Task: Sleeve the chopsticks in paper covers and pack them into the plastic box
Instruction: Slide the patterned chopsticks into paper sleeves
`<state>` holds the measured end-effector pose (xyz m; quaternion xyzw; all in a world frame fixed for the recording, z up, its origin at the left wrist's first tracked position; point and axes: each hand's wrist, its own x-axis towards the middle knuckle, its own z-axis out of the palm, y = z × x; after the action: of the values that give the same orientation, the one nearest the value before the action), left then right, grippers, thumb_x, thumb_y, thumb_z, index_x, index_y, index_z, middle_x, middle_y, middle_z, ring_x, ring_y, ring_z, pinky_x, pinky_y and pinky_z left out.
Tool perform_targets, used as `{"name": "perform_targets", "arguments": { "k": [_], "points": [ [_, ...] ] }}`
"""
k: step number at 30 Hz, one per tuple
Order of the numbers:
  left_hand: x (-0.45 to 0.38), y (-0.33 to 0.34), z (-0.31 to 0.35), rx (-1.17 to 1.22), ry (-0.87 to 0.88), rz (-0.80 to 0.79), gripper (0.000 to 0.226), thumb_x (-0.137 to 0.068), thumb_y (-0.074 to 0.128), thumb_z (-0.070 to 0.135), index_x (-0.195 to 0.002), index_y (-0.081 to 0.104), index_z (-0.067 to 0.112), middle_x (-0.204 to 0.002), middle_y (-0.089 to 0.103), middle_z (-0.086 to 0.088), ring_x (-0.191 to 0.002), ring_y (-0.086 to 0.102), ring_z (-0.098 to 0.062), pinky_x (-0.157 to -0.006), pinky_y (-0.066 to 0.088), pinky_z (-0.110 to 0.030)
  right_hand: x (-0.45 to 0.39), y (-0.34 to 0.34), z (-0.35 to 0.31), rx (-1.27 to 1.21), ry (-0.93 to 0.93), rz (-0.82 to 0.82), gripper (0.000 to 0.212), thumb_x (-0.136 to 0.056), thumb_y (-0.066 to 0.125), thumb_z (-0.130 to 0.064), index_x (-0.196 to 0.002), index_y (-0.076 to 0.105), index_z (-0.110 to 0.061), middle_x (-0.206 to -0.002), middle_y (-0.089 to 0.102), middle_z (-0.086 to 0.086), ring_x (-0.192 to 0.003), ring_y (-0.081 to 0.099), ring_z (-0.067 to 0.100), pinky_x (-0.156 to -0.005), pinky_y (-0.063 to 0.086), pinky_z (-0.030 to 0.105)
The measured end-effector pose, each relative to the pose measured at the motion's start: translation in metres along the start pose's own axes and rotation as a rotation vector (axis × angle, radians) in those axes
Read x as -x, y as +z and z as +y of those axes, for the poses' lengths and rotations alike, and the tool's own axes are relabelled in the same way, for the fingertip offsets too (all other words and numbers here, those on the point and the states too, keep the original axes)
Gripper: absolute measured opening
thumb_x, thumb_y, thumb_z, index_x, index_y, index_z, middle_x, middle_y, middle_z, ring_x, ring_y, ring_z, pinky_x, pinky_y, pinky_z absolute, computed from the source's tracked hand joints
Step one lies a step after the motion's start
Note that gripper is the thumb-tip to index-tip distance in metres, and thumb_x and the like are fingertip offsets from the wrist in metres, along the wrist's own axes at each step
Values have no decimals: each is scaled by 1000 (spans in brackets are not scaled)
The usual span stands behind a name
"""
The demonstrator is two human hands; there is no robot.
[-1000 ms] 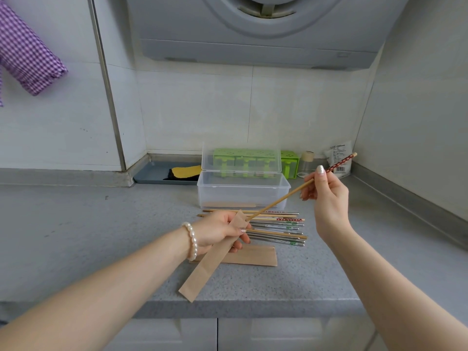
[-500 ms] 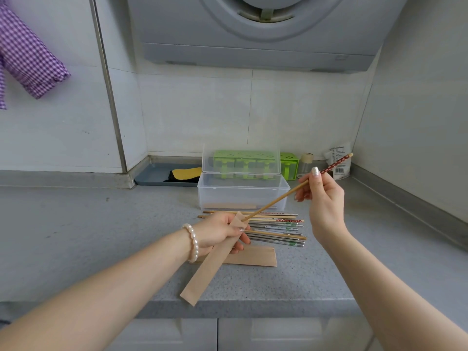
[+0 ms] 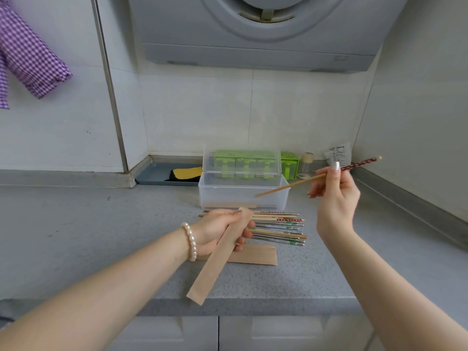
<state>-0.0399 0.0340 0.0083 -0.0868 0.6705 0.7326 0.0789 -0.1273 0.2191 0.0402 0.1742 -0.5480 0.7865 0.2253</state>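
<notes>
My left hand (image 3: 219,230) grips a long brown paper cover (image 3: 215,259) near its upper, open end; the cover slants down toward the counter's front edge. My right hand (image 3: 335,192) holds a wooden chopstick (image 3: 291,185) with a red dotted top, its thin tip hanging in the air above and right of the cover's mouth, not touching it. Several loose chopsticks (image 3: 278,228), wooden and metal, lie side by side on the grey counter behind my left hand. The clear plastic box (image 3: 243,192) stands open behind them, with something brown lying flat on its bottom.
More paper covers (image 3: 255,255) lie flat on the counter under my left hand. A green holder (image 3: 249,162) stands behind the box, with a small jar (image 3: 307,163) and a packet (image 3: 338,154) to its right. A grey tray (image 3: 162,174) sits at the back left. Walls close in at the right and back.
The chopstick's tip was at the cover's mouth; my right hand has drawn it up and to the right, clear of the cover. My left hand has stayed put.
</notes>
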Motion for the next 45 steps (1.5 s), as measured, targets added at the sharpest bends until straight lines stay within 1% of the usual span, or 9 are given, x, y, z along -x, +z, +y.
{"name": "perform_targets", "arguments": {
  "k": [3, 7, 12, 18, 25, 31, 35, 40, 45],
  "points": [
    [5, -1, 4, 76, -18, -79, 45, -99, 31, 35, -102, 62, 2, -74, 58, -5, -63, 51, -14, -61, 48, -28, -2, -2, 3, 8, 34, -70, 29, -100, 37, -25, -80, 57, -16, -45, 59, -3, -44, 53, 9, -52, 44, 19],
    [6, 2, 8, 79, -7, -132, 50, -98, 29, 40, -103, 62, 4, -73, 56, -3, -62, 49, -12, -61, 42, -27, 3, 1, 11, 86, 256, -461, 6, -88, 59, -7, -82, 59, -8, -69, 72, 7, -65, 67, 22, -70, 50, 34],
    [7, 8, 7, -59, -29, -187, 52, -98, 28, 39, -99, 61, 0, -69, 58, -6, -58, 50, -13, -55, 44, -25, 16, 10, 15, 150, 366, -764, 21, -72, 72, 5, -77, 57, -8, -69, 66, 7, -64, 66, 14, -63, 53, 22],
    [6, 7, 2, -200, -93, -243, 56, -98, 27, 43, -88, 62, 0, -66, 57, -7, -51, 51, -13, -50, 44, -24, 16, 17, 13, 271, 388, -940, 31, -69, 67, 18, -72, 56, -10, -66, 63, 10, -63, 59, 20, -64, 50, 31],
    [2, 6, 0, -242, -167, -258, 65, -90, 27, 60, -87, 60, 5, -72, 56, -8, -54, 54, -14, -53, 47, -26, 22, 17, 16, 252, 418, -1002, 32, -67, 68, 20, -74, 53, -8, -68, 62, 16, -59, 62, 21, -56, 55, 28],
    [4, 3, 2, -365, -12, -172, 5, -89, 58, 8, -91, 61, 5, -73, 66, -7, -58, 63, -11, -59, 54, -25, 17, 12, 21, 281, 436, -946, 33, -65, 70, 20, -72, 51, -6, -58, 63, 9, -54, 61, 20, -56, 56, 31],
    [3, 10, 0, -593, 37, -171, 5, -88, 60, 7, -84, 57, 9, -72, 64, -3, -52, 61, -5, -54, 52, -19, 21, 12, 24, 317, 445, -1003, 37, -64, 71, 20, -76, 51, -9, -62, 66, 8, -57, 62, 21, -61, 55, 33],
    [2, 14, -2, -589, 25, -168, 5, -86, 63, 8, -85, 58, 8, -68, 65, -3, -51, 62, -7, -54, 53, -21, 24, 9, 26, 336, 447, -1045, 35, -65, 71, 18, -76, 50, -8, -62, 64, 11, -55, 60, 21, -58, 50, 35],
    [3, 24, -1, -876, 160, 31, 16, -78, 73, 19, -83, 59, 12, -68, 64, 5, -48, 58, -4, -50, 49, -16, 23, 10, 27, 334, 450, -980, 35, -66, 71, 18, -74, 48, -8, -52, 61, 5, -47, 57, 19, -50, 46, 30]
  ]
}}
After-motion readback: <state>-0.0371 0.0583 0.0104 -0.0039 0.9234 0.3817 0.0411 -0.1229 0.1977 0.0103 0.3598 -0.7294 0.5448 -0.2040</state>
